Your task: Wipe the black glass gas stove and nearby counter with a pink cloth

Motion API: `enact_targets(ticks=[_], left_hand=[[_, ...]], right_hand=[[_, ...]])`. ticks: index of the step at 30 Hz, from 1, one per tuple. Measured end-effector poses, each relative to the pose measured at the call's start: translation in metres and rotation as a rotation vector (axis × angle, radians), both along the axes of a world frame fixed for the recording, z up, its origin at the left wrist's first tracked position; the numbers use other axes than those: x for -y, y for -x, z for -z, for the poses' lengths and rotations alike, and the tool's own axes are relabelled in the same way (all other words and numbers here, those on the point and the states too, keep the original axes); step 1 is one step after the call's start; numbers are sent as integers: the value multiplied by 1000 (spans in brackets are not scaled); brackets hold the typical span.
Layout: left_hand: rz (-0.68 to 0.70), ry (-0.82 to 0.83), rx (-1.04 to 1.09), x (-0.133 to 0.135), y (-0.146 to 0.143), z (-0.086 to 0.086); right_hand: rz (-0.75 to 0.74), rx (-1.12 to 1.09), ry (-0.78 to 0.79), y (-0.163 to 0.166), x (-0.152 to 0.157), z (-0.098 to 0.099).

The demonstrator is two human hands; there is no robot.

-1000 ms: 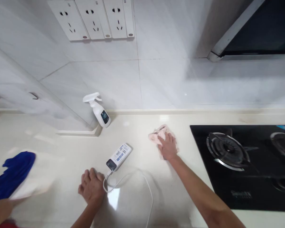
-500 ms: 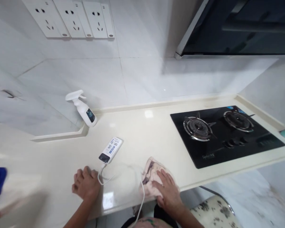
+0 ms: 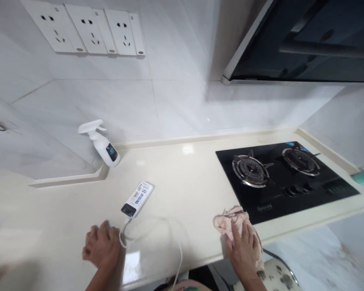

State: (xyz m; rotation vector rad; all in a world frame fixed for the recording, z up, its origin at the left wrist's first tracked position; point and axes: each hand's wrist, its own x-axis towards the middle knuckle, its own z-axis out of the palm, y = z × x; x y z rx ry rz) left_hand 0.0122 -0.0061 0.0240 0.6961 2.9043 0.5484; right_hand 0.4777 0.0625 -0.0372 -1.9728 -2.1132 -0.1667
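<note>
Wiping seems the step in hand: I see the right hand (image 3: pixel 244 248) pressed flat on the pink cloth (image 3: pixel 227 220) beside the front-left corner of the hob (image 3: pixel 285 178), the left hand (image 3: pixel 100 244) loosely clenched well left of the hob; a next stroke needs firm pressure.

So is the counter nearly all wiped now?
Partly, it seems. The bare counter between the spray bottle and the stove looks glossy and free of crumbs. In hand: the right hand presses a pink cloth flat at the front edge, beside the stove. The left hand rests closed by the cable. Probably left: the patch under the power bank and cable, and the corner round the spray bottle.
</note>
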Motion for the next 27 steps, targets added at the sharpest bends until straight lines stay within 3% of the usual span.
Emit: enact_targets(ticks=[4, 8, 17, 22, 27], left_hand=[[-55, 7, 59, 2, 12, -6], [35, 29, 146, -11, 13, -12], [400, 224, 78, -78, -5, -20], [469, 324, 25, -95, 0, -25], [475, 338, 22, -102, 4, -19]], right_hand=[[-194, -19, 58, 1, -28, 1], [-292, -1, 82, -5, -80, 0], [-268, 151, 207, 43, -210, -19], [-146, 141, 276, 90, -274, -29], [-14, 101, 277, 154, -331, -29]])
